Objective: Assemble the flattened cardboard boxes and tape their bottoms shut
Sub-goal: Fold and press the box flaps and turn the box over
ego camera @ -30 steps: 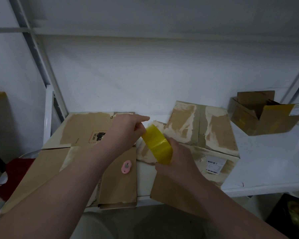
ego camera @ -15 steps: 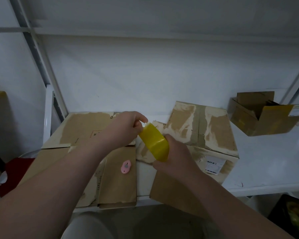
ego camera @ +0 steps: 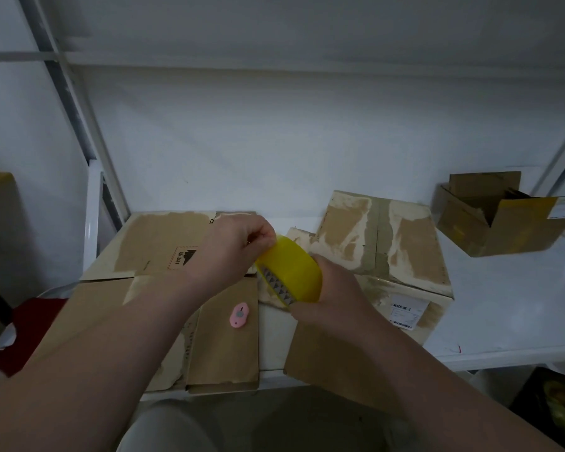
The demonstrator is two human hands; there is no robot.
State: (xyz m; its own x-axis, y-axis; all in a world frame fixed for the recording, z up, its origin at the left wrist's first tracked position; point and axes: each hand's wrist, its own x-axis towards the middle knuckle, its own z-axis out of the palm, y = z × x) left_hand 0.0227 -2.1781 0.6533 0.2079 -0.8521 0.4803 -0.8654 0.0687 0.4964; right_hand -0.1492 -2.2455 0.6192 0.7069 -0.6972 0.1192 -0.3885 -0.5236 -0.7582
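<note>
Your right hand (ego camera: 333,298) grips the tape roll (ego camera: 291,272); your left hand (ego camera: 238,249) pinches its top edge (probably the loose end). The box (ego camera: 388,243) sits just beyond the roll.

Yellow tape roll (ego camera: 294,272) in R hand (ego camera: 333,301); L hand (ego camera: 232,252) pinch at top edge; pink cutter (ego camera: 239,315) on flat cardboard (ego camera: 222,350)

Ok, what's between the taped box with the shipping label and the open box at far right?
Nothing stands there: the head view shows only bare white shelf between the taped box and the open box.
</note>
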